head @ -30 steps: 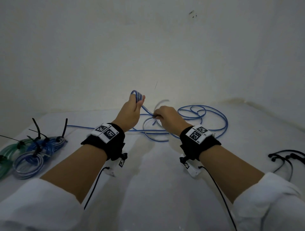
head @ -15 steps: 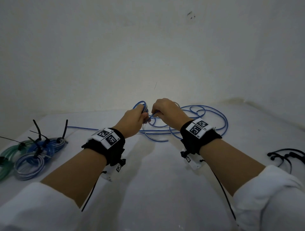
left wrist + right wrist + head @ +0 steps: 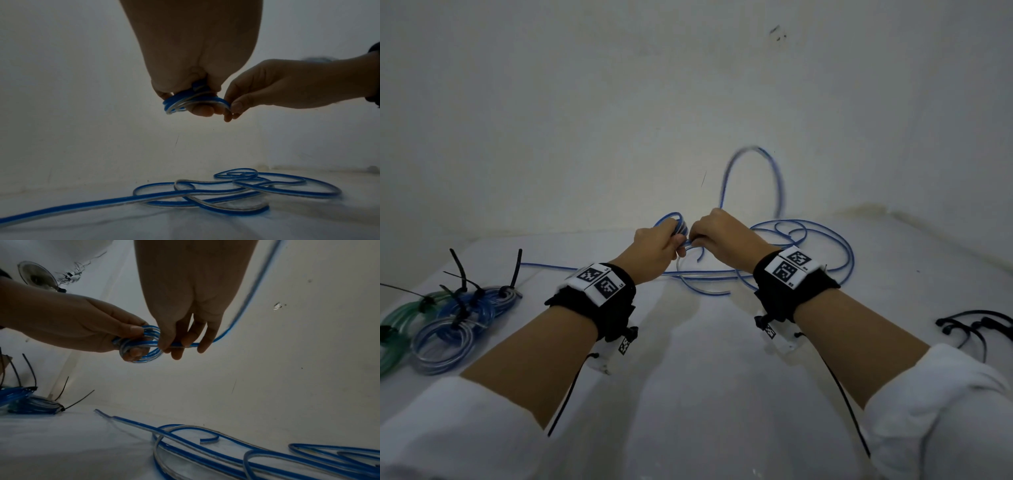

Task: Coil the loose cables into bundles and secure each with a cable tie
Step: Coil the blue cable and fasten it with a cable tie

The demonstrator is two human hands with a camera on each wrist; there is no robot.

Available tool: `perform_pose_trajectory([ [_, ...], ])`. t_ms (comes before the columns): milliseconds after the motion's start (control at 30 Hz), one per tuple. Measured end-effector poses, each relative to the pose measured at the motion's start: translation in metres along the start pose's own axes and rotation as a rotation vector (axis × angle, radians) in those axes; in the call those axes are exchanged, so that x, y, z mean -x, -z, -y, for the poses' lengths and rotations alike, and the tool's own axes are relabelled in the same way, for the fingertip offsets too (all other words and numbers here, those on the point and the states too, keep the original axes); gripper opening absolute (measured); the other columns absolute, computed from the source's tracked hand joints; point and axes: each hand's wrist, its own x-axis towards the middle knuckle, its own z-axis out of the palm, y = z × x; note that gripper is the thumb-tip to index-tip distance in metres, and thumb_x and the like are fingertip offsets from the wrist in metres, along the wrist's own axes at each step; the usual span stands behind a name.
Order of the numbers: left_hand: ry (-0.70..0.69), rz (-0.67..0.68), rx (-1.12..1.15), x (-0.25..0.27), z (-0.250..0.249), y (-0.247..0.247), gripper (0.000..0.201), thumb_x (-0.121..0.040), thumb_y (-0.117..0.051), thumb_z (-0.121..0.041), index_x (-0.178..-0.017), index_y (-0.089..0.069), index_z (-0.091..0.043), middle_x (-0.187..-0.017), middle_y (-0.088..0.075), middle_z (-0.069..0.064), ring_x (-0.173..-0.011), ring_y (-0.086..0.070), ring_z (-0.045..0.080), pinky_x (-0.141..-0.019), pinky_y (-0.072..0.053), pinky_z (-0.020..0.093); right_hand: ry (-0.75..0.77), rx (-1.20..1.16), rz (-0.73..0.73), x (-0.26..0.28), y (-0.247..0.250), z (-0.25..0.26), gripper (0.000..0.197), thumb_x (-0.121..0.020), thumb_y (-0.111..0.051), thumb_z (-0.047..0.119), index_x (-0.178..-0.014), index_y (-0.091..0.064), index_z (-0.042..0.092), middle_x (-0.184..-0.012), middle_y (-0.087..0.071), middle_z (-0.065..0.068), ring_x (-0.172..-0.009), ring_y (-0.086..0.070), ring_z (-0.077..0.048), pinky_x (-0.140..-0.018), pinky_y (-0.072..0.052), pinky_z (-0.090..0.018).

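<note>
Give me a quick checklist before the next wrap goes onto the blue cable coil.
1. Left hand grips the coil: ok, thumb on top and a fingertip through the loops.
2. Right hand pinches the feeding strand beside the coil: ok.
3. Raised loop free of snags: cannot tell, it is motion-blurred.
4. Slack left on the table: ok, the loose blue cable lies there, but its loops cross, so a tangle is possible.
5. Spare cable ties at hand: ok, on the right.
6. Finished bundles out of the way: ok, on the left.
</note>
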Motion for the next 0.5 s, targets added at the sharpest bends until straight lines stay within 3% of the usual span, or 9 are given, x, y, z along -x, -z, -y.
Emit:
perform_pose_trajectory([
  [133, -0.008, -0.003, 0.081, -0.0017, 0.0036, 0.0024, 0.014, -0.099, -0.035, -0.012, -0.088, -0.042, -0.008, -0.074, -0.054, -0.006, -0.063, -0.047, 0.001, -0.062, -0.034, 0.014, -0.032, -0.149, -0.065, 0.0032, 0.0025, -0.0013, 0.014, -0.09, -0.057, 0.015, -0.1, -0.058, 0.005, -0.089, -0.062, -0.009, -0.082, -0.04, -0.014, -0.076, -0.039, -0.03],
  [200, -0.006, -0.036, 0.143, -0.0021, 0.0043, 0.0032, 0.015, -0.099, -0.035, -0.009, -0.086, -0.041, -0.007, -0.072, -0.051, -0.005, -0.061, -0.047, -0.002, -0.061, -0.036, 0.009, -0.037, -0.178, -0.084, 0.0039, 0.0048, -0.0019, 0.012, -0.088, -0.059, 0.01, -0.098, -0.057, 0.003, -0.091, -0.061, -0.01, -0.081, -0.042, -0.014, -0.075, -0.039, -0.03],
  [333, 0.041, 0.025, 0.258, -0.0027, 0.0037, 0.0021, 0.015, -0.099, -0.035, -0.012, -0.088, -0.044, -0.009, -0.073, -0.053, -0.006, -0.061, -0.046, 0.008, -0.063, -0.038, 0.015, -0.033, -0.151, -0.091, 0.0007, 0.0055, 0.0005, 0.009, -0.09, -0.053, 0.004, -0.096, -0.057, 0.0, -0.09, -0.062, -0.014, -0.08, -0.043, -0.018, -0.072, -0.036, -0.03],
  [433, 0.051, 0.064, 0.316, -0.0023, 0.0054, 0.0032, 0.018, -0.1, -0.035, -0.013, -0.085, -0.046, -0.012, -0.072, -0.052, -0.005, -0.057, -0.047, 0.003, -0.067, -0.04, 0.021, -0.03, -0.141, -0.089, 0.0013, 0.0037, 0.0009, 0.01, -0.091, -0.052, 0.006, -0.098, -0.057, 0.0, -0.092, -0.061, -0.014, -0.085, -0.048, -0.024, -0.074, -0.037, -0.031],
  [500, 0.061, 0.098, 0.324, -0.001, 0.0038, 0.0053, 0.018, -0.1, -0.034, -0.013, -0.086, -0.045, -0.01, -0.071, -0.049, -0.003, -0.054, -0.046, -0.001, -0.063, -0.038, 0.014, -0.031, -0.148, -0.093, 0.0024, 0.0024, 0.0013, 0.012, -0.091, -0.052, 0.007, -0.099, -0.057, 0.0, -0.094, -0.062, -0.014, -0.087, -0.051, -0.026, -0.076, -0.04, -0.033],
])
